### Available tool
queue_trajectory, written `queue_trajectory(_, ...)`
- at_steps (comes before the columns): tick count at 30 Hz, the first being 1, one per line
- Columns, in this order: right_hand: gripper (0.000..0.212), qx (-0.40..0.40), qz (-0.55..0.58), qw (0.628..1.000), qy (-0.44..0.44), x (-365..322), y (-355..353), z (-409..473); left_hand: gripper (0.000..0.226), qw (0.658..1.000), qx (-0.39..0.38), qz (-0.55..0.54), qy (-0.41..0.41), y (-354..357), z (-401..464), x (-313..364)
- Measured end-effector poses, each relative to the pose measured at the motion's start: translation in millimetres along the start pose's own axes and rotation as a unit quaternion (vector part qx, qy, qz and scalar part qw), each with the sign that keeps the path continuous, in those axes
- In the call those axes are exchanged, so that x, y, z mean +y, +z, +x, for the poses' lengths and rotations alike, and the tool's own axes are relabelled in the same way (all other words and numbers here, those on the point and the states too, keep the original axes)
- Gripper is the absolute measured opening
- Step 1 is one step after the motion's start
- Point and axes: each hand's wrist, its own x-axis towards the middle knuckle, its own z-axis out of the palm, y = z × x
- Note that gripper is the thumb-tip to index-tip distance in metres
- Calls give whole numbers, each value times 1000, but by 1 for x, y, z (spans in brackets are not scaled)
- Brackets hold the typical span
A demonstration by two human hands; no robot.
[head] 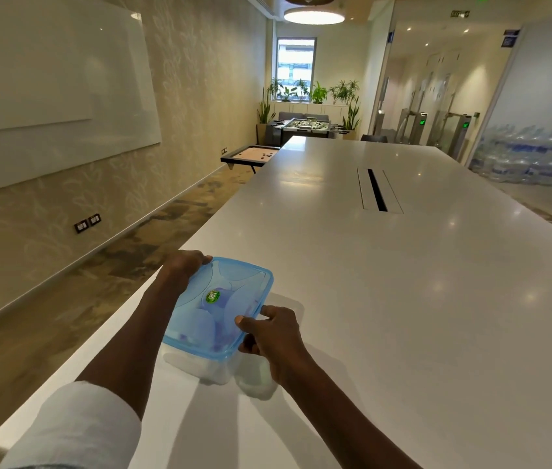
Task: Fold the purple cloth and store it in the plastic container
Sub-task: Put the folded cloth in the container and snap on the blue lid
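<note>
Both hands are gripping the blue lid (230, 292) of the plastic container (215, 367) near the white surface's (403, 299) left edge, the left hand (185, 265) at the far-left corner, the right hand (268, 333) pinching the near-right rim, the purple cloth (220, 333) showing faintly inside, so pressing evenly around every edge seems wisest.

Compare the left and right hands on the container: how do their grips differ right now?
The left hand grips the far left corner of the blue lid; the right hand grips the near right edge. The left hand's fingers curl over the rim from outside; the right hand's thumb lies on top, its fingers beneath the rim. Both touch the plastic container, which rests on the white table.
</note>
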Motion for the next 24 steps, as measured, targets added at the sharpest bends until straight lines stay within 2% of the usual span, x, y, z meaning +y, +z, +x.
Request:
queue_trajectory(3, 40, -7, 3, 1000, -10, 2, -1, 1, 22, 1000, 9, -22, 8, 1, 1, -4)
queue_trajectory(5, 49, -10, -3, 1000, -10, 1, -1, 0, 24, 999, 21, -30, 24, 2, 2, -7)
queue_trajectory(8, 87, -38, -23, 999, -17, -4, -9, 4, 28, 998, 42, -23, 41, 1, 2, -10)
queue_trajectory(10, 109, -69, -113, 990, -51, -13, -17, 8, 33, 998, 53, -4, 46, 0, 3, -12)
queue_trajectory(12, 118, -86, -226, 968, -62, -26, -23, 12, 37, 997, 58, 14, 48, -1, 4, -14)
queue_trajectory(14, 120, -91, -320, 941, -61, -33, -27, 16, 37, 996, 61, 20, 54, -1, 4, -14)
queue_trajectory(16, 119, -98, -361, 924, -78, -35, -30, 18, 38, 996, 62, 24, 54, -1, 3, -14)
queue_trajectory(24, 116, -117, -355, 924, -84, -33, -32, 20, 45, 994, 72, 49, 64, 0, -1, -14)
